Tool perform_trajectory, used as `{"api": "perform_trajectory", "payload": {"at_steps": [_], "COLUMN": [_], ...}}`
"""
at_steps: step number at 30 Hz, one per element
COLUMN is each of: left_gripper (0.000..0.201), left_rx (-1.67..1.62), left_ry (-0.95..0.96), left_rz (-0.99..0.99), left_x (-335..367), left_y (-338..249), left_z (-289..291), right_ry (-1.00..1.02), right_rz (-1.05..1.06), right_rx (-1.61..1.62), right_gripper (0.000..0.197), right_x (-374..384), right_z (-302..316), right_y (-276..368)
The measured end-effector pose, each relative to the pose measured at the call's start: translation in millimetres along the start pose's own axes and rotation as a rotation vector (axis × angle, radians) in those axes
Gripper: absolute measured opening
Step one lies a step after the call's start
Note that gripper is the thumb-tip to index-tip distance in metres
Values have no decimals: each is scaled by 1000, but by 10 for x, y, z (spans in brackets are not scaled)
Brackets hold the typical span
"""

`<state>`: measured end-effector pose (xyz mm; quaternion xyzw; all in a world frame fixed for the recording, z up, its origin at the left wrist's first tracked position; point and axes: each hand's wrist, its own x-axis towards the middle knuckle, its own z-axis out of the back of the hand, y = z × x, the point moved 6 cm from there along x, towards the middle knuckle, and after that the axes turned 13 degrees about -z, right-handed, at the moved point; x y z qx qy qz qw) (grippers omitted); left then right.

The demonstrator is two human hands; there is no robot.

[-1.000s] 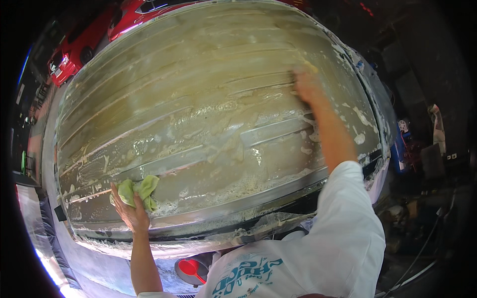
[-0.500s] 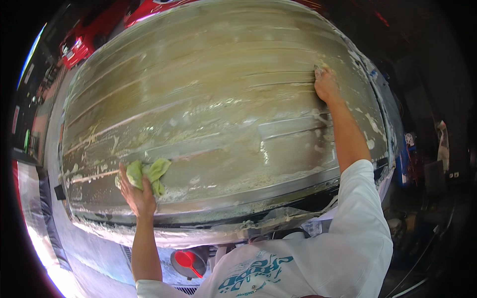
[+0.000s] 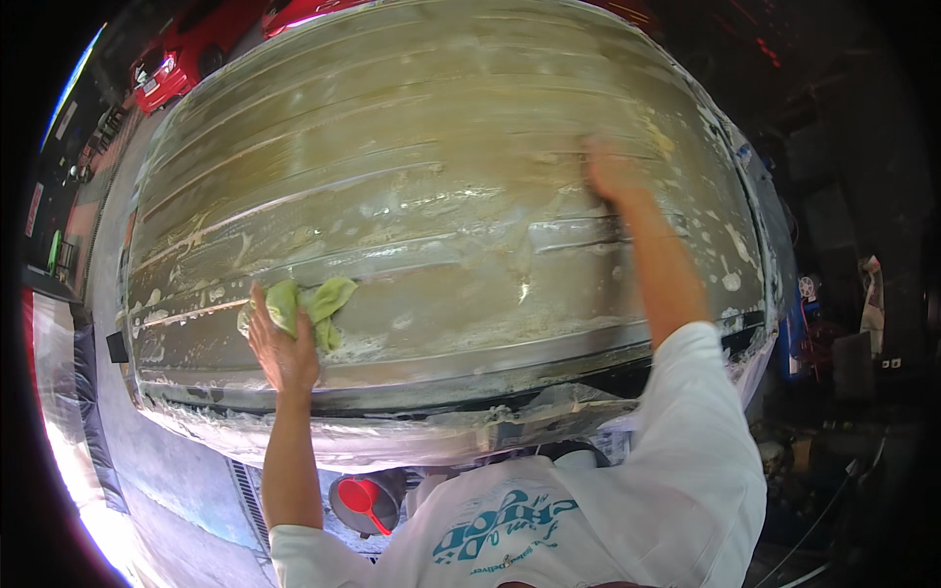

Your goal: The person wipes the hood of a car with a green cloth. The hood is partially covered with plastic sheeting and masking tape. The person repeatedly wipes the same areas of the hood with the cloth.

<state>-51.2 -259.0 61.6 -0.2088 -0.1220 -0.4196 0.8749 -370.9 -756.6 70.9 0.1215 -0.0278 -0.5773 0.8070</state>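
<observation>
A broad, wet vehicle roof (image 3: 421, 235) with raised ribs and streaks of soap foam fills the middle of the view. My left hand (image 3: 284, 353) rests near its left front edge, with a light green cloth (image 3: 331, 302) bunched between thumb and fingers and pressed on the surface. Farther off, my right hand (image 3: 613, 169) is over the right part of the roof. Motion smears its fingers, so their pose and anything in them cannot be made out.
Below the roof's near edge stands a dark bucket (image 3: 394, 487) with a red dipper (image 3: 361, 495). A red car (image 3: 172, 71) is parked at the far left. A floor grate (image 3: 247, 495) lies left of the bucket. Dark clutter and a cable (image 3: 818, 519) are at the right.
My right hand has moved left and slightly nearer across the roof. The left hand and the green cloth have shifted a little to the right. My view has tilted slightly.
</observation>
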Motion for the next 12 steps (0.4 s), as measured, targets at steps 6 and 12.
{"api": "perform_trajectory", "payload": {"at_steps": [6,12], "left_gripper": [89,82], "left_rx": [-5,-44], "left_ry": [52,-18], "left_rz": [-11,-14], "left_x": [181,213], "left_y": [-207,-43], "left_z": [-223,-40], "right_ry": [-260,-102], "right_rz": [-16,298], "right_rx": [36,134], "right_gripper": [54,50], "right_x": [246,-822], "right_z": [-493,-893], "right_y": [240,1912]}}
